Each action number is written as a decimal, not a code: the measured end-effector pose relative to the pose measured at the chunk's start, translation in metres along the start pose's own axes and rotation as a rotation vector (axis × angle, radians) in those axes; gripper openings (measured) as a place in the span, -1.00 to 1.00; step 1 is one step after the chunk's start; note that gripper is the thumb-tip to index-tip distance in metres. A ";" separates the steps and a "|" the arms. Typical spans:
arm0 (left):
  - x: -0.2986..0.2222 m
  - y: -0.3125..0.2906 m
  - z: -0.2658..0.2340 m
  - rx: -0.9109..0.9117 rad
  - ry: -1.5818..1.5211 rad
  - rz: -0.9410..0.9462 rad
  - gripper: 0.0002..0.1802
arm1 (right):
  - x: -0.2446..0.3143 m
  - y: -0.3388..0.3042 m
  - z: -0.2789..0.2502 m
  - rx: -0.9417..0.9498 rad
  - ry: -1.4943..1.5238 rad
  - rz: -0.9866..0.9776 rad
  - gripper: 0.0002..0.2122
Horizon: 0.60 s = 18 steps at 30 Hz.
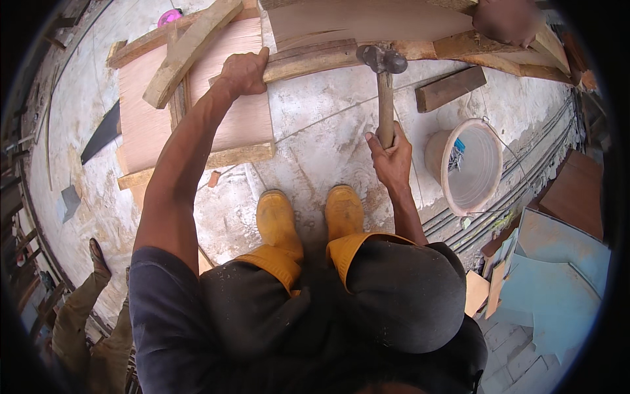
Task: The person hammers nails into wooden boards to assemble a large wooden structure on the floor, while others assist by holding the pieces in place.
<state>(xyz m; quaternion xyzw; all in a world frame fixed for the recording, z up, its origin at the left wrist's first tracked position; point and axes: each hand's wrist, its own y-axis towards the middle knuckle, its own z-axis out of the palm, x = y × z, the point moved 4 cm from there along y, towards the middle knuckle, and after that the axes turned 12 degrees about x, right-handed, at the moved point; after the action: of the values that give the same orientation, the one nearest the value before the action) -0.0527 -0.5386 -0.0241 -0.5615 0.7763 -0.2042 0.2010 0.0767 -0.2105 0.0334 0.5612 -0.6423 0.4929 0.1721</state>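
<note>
My right hand (394, 157) is closed around the wooden handle of a hammer (386, 98). The hammer's dark metal head is up by the front edge of a wooden frame with a brown plywood panel (367, 26). My left hand (246, 72) grips the left end of that frame's front wooden beam (312, 60), its thumb side up. Under my left forearm lies a pale plywood sheet (147, 111) edged with wood battens. A loose thick batten (190, 56) rests slantwise across the sheet. Whether the hammer head touches the beam, I cannot tell.
A whitish bucket (467, 167) with small items inside stands to the right, near a short wood block (451, 88). Cables (525, 157) run behind it. Blue-grey boards (558, 289) pile up at lower right. Another person's legs (92, 315) show at lower left.
</note>
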 end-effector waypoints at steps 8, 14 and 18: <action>-0.011 0.013 -0.001 -0.043 -0.005 0.045 -0.31 | 0.006 0.019 -0.008 -0.309 0.062 -0.309 -0.86; 0.002 0.004 0.004 -0.026 -0.018 0.011 -0.42 | -0.011 -0.004 0.002 0.028 -0.152 -0.078 -0.83; 0.004 0.002 -0.002 -0.060 -0.016 0.030 -0.45 | 0.026 -0.003 -0.021 -0.207 0.122 -0.334 -0.77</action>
<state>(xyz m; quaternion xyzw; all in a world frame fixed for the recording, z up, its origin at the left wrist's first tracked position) -0.0563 -0.5419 -0.0241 -0.5573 0.7886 -0.1734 0.1934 0.0644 -0.2066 0.0645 0.6083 -0.5759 0.4221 0.3467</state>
